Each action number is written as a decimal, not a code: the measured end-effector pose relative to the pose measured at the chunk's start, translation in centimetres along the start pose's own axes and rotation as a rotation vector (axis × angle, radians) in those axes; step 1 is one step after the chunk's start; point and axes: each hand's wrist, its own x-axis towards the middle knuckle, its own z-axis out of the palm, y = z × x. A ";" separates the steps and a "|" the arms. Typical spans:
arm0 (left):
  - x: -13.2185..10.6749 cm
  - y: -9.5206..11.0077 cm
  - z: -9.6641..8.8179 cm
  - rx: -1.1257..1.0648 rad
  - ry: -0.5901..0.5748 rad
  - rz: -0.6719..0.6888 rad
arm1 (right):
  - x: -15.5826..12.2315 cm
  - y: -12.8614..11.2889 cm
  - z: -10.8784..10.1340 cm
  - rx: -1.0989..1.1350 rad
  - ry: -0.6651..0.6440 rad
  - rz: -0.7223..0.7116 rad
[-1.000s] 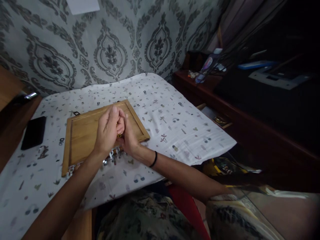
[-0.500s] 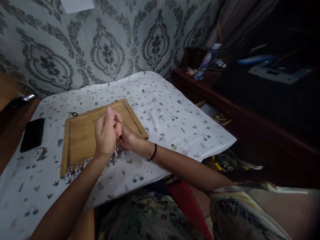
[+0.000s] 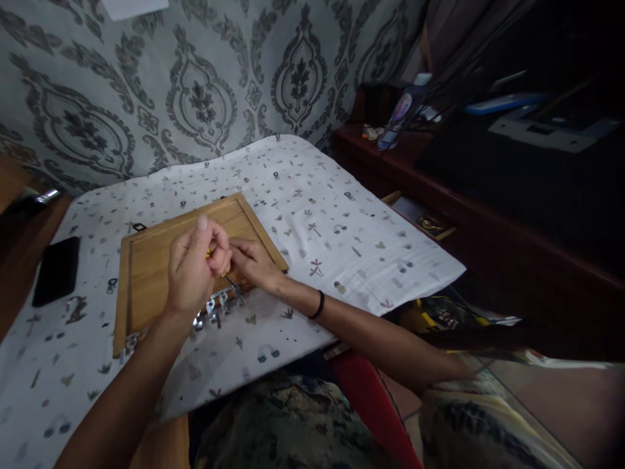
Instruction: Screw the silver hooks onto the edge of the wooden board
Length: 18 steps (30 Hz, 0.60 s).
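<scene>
Above a wooden tray (image 3: 146,280), the left hand (image 3: 193,273) curls its fingers, thumb and forefinger pinching a small yellow piece (image 3: 209,253). The right hand (image 3: 254,264) keeps fingers pressed together, tips meeting that piece; its grip cannot be told. Small metal parts (image 3: 212,307) line the tray's near rim, just below the fingers.

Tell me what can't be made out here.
Head view:
The yellowish bit in the left hand: fingers hide most; too small to name.
The right hand: its grip is hidden behind the left hand.
The metal pieces along the wooden tray: tiny, blurred, partly behind the wrist.
Top edge cuts the white paper.
</scene>
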 end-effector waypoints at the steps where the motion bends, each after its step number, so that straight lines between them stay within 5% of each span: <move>1: -0.1 0.1 0.0 -0.006 0.021 0.009 | -0.3 0.0 -0.9 -0.203 -0.059 -0.075; 6: -0.7 0.4 0.4 -0.007 0.080 0.012 | -1.3 0.9 -4.2 -0.707 -0.232 -0.279; 11: -0.9 0.4 0.7 0.039 0.111 0.012 | -1.6 1.3 -4.8 -0.885 -0.436 -0.396; 18: -1.2 1.6 1.4 0.100 0.134 0.083 | -2.0 0.9 -5.1 -0.996 -0.512 -0.469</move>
